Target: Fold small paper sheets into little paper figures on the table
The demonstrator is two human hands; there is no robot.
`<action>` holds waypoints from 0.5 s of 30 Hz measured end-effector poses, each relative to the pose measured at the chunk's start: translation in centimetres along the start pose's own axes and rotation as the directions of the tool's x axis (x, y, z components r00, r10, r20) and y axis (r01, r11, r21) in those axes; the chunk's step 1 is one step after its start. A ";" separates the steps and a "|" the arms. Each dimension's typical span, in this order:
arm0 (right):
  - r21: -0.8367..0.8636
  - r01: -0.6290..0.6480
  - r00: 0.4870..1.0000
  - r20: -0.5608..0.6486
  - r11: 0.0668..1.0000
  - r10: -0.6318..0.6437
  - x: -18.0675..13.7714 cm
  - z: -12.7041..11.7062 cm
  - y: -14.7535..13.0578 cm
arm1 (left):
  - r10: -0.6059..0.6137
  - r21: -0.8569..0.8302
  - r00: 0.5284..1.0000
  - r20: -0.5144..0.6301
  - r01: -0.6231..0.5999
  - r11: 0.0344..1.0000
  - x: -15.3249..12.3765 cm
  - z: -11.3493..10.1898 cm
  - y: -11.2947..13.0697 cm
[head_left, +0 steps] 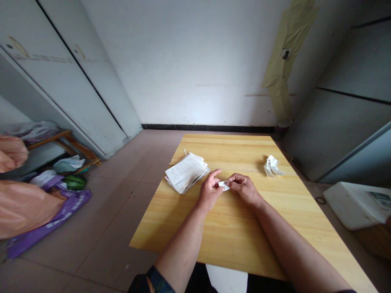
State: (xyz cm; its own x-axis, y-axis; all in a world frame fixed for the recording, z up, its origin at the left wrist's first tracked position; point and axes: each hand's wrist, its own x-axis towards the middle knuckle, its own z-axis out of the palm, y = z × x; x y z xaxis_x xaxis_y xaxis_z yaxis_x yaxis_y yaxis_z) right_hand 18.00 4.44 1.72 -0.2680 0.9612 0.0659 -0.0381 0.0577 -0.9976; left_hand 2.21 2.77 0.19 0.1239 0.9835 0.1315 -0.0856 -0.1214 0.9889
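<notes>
The right hand [245,189] has its grip pinched closed, thumb against fingers, on one end of a small white paper [224,185]. The left hand [210,188] holds the other end in a narrow grip, one finger raised clear. The paper sits between the two hands, above the middle of the worktop [232,232]. Beyond the left hand, a loose stack of printed sheets [185,170] lies by the worktop's left edge. Crumpled white paper [271,167] stands near the right edge, toward the far right corner.
</notes>
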 end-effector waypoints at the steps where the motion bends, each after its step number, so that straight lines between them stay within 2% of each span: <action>1: -0.005 0.005 1.000 -0.001 1.000 -0.005 0.0 0.0 0.0 | -0.003 -0.009 1.000 0.003 0.003 1.000 0.0 0.0 0.0; 9: -0.015 0.042 0.995 -0.092 0.999 -0.043 0.2 0.0 0.8 | -0.012 -0.096 1.000 0.015 0.013 0.995 0.0 0.2 0.3; 15: 0.034 0.068 0.984 -0.170 0.997 -0.062 0.2 0.1 1.2 | -0.055 -0.109 0.998 -0.022 0.053 0.993 0.1 0.1 0.4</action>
State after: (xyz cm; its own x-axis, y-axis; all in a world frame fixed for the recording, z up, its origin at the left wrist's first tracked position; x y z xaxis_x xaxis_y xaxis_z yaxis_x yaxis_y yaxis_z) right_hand 17.82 4.71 0.57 -0.0980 0.9876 0.1228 -0.0895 0.1141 -0.9894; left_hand 2.26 2.79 0.58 0.1069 0.9914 0.0749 -0.1860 -0.0540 0.9811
